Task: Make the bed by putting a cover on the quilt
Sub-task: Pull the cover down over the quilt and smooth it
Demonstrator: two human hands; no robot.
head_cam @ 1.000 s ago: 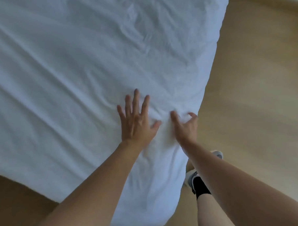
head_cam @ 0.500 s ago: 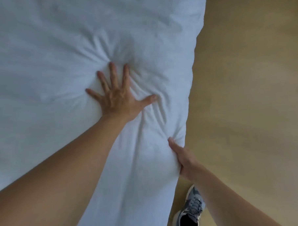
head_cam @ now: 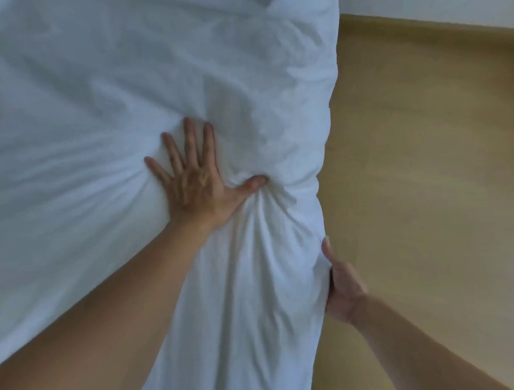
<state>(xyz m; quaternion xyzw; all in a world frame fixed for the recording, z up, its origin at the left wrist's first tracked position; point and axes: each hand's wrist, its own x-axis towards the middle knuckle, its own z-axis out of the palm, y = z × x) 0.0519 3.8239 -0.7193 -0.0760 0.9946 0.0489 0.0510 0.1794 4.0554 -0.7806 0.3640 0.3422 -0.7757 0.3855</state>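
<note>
Quilt [head_cam: 104, 92], white, puffy and cloth-covered, fills the left and centre of the frame beside tan wooden floor [head_cam: 425, 164]. Left hand [head_cam: 195, 187] presses it, fingers spread flat; right hand [head_cam: 344, 289] pinches its lower-right edge. Probably light, limp, bunching easily: grip edges or corners.

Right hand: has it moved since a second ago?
Yes. The right hand slid off the quilt top, away from the left hand, back to grip its side edge.

A bedroom in a home. White bedding [head_cam: 104, 107] covers a bed beside a wooden floor [head_cam: 425, 164] and a pale wall [head_cam: 436, 1].
</note>
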